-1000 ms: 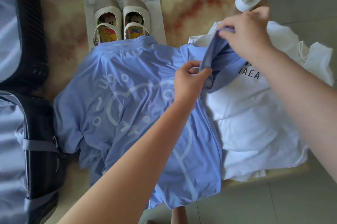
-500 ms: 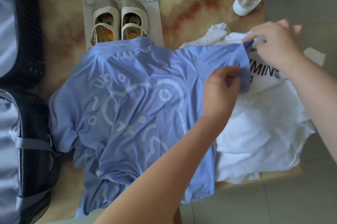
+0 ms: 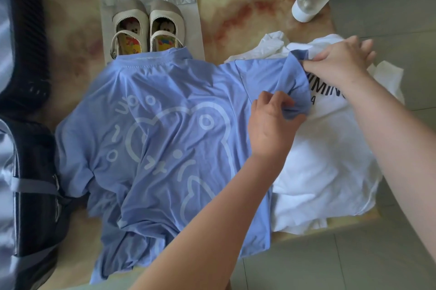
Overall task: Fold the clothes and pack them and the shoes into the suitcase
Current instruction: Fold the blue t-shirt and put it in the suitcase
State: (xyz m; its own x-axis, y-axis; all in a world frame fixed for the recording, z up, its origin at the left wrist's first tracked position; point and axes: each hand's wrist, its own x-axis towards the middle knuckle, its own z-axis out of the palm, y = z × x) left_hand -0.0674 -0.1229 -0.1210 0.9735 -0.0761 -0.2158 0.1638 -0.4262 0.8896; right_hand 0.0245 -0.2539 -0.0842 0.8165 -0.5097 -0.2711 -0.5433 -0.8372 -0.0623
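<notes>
Sleeve (image 3: 266, 72) of blue shirt (image 3: 165, 129), likely limp and light (hem grips best), pinched by left hand (image 3: 271, 129) and right hand (image 3: 337, 63) over white shirt (image 3: 330, 167).

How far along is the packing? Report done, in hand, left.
Done: light blue printed T-shirt lies spread flat. In hand: left hand and right hand pinch its sleeve. Left: folding it and the crumpled white lettered T-shirt, then packing both and the beige strap shoes into the grey suitcase.

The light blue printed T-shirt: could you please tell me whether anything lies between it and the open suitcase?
Nothing visible does: the light blue T-shirt lies right beside the open grey suitcase, one sleeve reaching its black-lined edge; the cream shoes sit farther back.
</notes>
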